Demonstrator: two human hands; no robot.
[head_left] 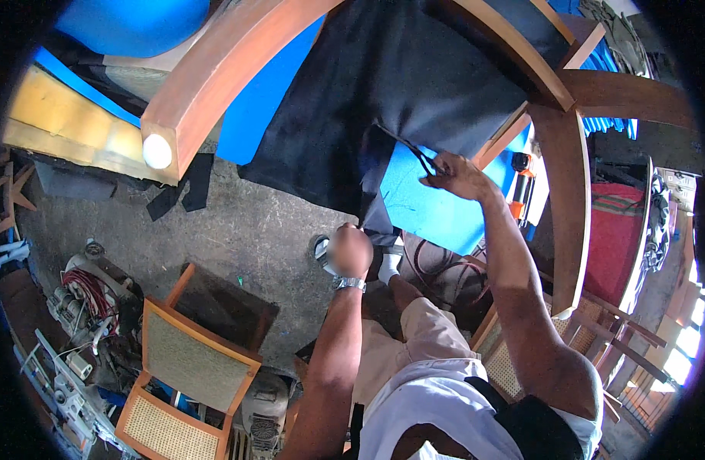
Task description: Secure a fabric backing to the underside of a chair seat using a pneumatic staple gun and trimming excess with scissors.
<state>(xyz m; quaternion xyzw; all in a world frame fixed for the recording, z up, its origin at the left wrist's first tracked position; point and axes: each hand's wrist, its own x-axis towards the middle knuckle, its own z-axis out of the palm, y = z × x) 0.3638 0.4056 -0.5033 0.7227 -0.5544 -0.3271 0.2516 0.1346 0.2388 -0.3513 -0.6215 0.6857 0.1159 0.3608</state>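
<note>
My right hand is closed round the handles of dark scissors, whose blades point up and left into a large sheet of black fabric. A cut strip of the fabric hangs near the blades. Below and left, my left hand grips the fabric's near edge; a blur covers most of this hand, so its fingers are hard to see. A watch sits on that wrist. Under the fabric and scissors shows a bright blue sheet.
Curved wooden frame pieces arch over the work, with another wooden frame to the right. An orange and black tool lies beside the blue sheet. A cane-seat chair and piled machine parts stand lower left. Black scraps hang near the left.
</note>
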